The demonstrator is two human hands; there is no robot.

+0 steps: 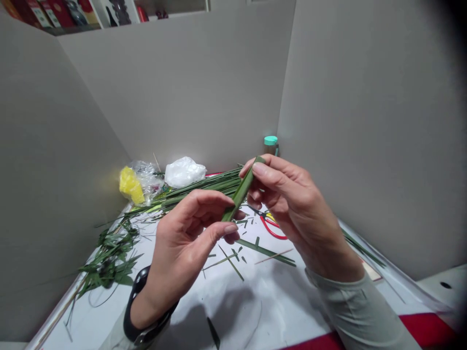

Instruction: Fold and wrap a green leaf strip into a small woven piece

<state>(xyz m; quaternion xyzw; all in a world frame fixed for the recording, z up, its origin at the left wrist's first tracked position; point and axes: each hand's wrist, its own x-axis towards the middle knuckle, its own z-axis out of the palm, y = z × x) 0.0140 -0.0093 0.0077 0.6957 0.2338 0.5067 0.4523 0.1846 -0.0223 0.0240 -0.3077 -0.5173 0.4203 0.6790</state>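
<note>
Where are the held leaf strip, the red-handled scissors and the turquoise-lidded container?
Held leaf strip [242,190]: head view, mid-length.
Red-handled scissors [263,224]: head view, on the red handle loop.
Turquoise-lidded container [270,141]: head view, on the lid.

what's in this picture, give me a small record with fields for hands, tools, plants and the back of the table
left hand: at the leaf strip's lower end; black band on wrist
right hand: pinches the strip's upper end
tools: scissors with red handles, on the table, partly hidden
plants: long leaves piled behind the hands; leafy sprigs at left
back of table: white bag; container with teal lid
</note>
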